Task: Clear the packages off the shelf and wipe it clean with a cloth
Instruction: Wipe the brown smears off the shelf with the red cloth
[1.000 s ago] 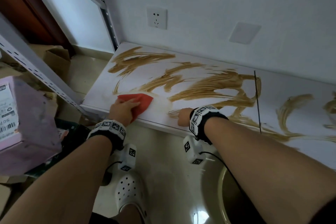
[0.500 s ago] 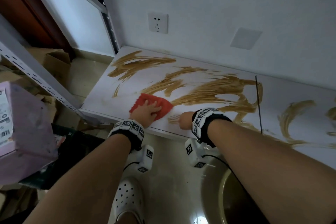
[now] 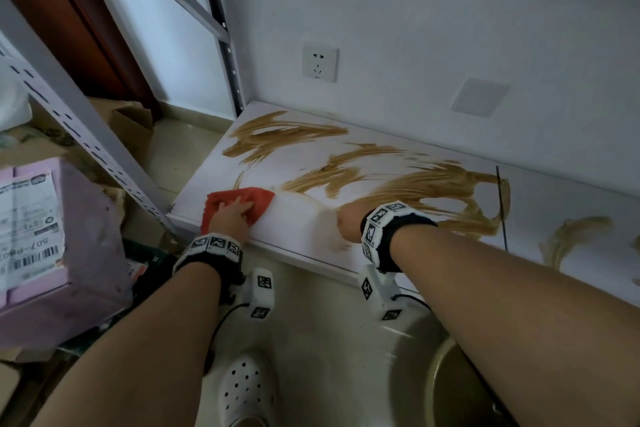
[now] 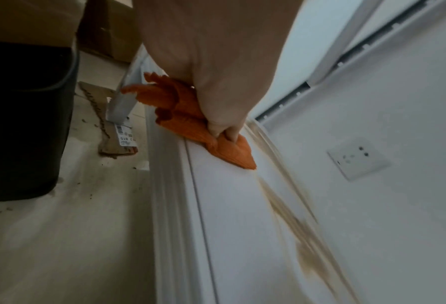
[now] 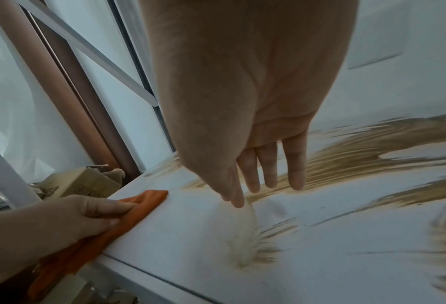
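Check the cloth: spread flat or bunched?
Bunched. The left wrist view shows the cloth gathered in folds under the left hand, part hanging over the front edge of the shelf.

The left hand (image 3: 230, 215), holding the crumpled red-orange towelling cloth (image 3: 242, 198), has swung back away from the right hand (image 3: 348, 225); half a second ago it had slid the cloth in close beside that hand, and now the two are well apart again, with the cloth's near end spilling over the front edge of the flat white shelf board (image 3: 298, 229). Between the two hands the board now lies wiped bare; the thin brown streaks (image 5: 245, 253) just beside the right hand's fingertips have faded to a pale, smudged stain.
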Available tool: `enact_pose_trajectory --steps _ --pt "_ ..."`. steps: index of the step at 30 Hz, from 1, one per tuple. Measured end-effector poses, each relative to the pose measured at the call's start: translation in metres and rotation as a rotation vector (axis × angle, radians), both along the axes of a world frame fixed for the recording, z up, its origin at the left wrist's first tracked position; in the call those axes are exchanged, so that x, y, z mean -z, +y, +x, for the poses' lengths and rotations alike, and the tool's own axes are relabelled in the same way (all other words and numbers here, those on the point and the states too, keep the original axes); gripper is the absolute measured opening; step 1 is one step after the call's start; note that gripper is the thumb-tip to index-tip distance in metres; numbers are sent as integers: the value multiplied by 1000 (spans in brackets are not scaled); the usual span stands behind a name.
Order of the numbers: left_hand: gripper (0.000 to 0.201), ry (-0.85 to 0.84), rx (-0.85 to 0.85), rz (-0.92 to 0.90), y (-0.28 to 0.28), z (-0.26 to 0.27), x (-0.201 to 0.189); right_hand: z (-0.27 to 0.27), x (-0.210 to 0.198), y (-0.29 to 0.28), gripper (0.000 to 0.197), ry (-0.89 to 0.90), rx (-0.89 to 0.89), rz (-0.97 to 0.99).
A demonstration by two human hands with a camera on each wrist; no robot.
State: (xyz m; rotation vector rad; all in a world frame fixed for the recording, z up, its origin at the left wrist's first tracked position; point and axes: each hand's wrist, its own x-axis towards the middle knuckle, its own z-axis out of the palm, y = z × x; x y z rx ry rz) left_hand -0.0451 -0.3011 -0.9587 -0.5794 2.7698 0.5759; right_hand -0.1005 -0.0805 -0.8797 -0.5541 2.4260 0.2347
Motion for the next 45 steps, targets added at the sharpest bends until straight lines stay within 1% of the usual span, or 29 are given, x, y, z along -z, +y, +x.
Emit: enact_pose_trajectory --steps 1,2,3,4,6,9,11,15,17,19,20,22,24,26,28,30,33,35,36,38,39,40,42,43,44,45 --pt "50 1 -58 -8 -5 -1 1 -2 5 -1 33 25 6 -23" --pt "52 2 -117 -13 -10 -3 3 -3 6 -4 33 12 15 -21" --pt "54 -1 -169 -17 -15 -4 5 -6 7 -6 29 4 18 -17" --pt "55 -7 -208 -17 -19 -7 8 -9 7 -8 25 -5 -16 -6" --pt "56 -33 -262 8 -26 -14 8 -16 11 -8 30 -33 -15 -27" --pt "57 -69 -299 47 -31 -25 2 -22 15 -5 33 -9 5 -88" --pt "56 -87 -228 62 -23 -34 0 -27 16 -1 33 -5 0 -83" --pt "57 -93 18 47 25 -52 0 -31 11 0 31 40 -12 -113" --pt "61 -133 135 39 51 -61 5 -29 11 -1 30 64 -10 -121" --pt "62 -191 248 7 65 -62 7 -25 13 -4 30 65 -4 -133" --pt "62 -221 305 -13 67 -60 10 -23 15 -4 30 58 1 -133" --pt "58 -228 418 -46 63 -50 13 -18 16 -5 31 40 8 -114" --pt "51 -189 456 -26 50 -35 16 -13 16 -5 31 34 10 -95" --pt "49 -135 375 -11 28 -24 18 -9 17 -5 32 27 14 -95" --pt "52 -112 219 -17 5 -22 18 -6 19 -4 33 17 14 -109" --pt "53 -126 86 -2 -8 -24 10 -5 18 -3 33 30 16 -122" --pt "56 -123 25 5 7 -28 0 -7 16 -2 34 41 28 -141" --pt "61 -83 55 38 36 -33 -1 -9 15 -2 34 50 41 -159" --pt "63 -80 124 55 54 -35 -2 -10 15 -2 34 58 42 -170" --pt "65 -147 314 87 82 -37 -6 -9 15 -3 33 66 36 -183" --pt "65 -179 375 99 89 -37 -9 -8 16 -4 33 70 30 -184" --pt "63 -165 383 150 90 -36 -13 -6 17 -6 33 77 23 -188" --pt "51 -33 263 270 76 -28 -25 -4 21 -7 34 92 17 -214" --pt "48 29 170 263 64 -25 -29 -4 24 -7 34 102 17 -240" --pt "46 58 79 214 49 -23 -31 -4 26 -8 34 110 21 -270" --pt "44 45 -4 143 34 -21 -32 -4 29 -9 34 115 25 -306"
